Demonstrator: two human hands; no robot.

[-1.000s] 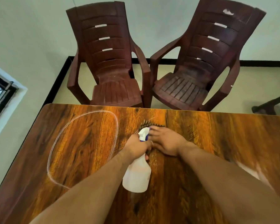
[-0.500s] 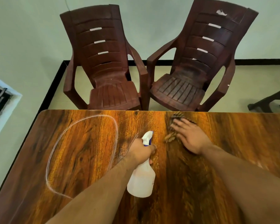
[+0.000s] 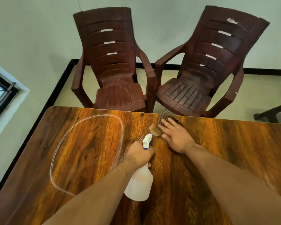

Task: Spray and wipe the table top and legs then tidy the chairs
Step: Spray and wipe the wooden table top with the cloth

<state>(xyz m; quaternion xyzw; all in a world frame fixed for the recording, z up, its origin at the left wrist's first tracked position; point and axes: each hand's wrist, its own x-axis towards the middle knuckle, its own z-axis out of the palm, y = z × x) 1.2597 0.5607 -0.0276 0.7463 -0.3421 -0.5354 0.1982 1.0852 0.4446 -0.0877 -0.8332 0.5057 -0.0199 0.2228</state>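
Two hands are in work. The left hand [image 3: 140,154] grips the spray bottle [image 3: 139,184] with fingers curled round its neck. The bottle's long axis runs near to far: body toward me, nozzle pointing to the far edge of the table [image 3: 225,143]. The right hand [image 3: 175,135] lies flat, fingers straight and spread, pressing the cloth [image 3: 165,116] onto the top at the far edge. That spot is just right of the nozzle and in front of the right chair [image 3: 209,70]. The cloth is mostly covered, so I cannot read its long axis. I judge the step to be wiping the top. A white loop [image 3: 96,117] marks the left half, in front of the left chair [image 3: 113,62]. The next stroke must therefore carry the cloth leftward, past the nozzle.
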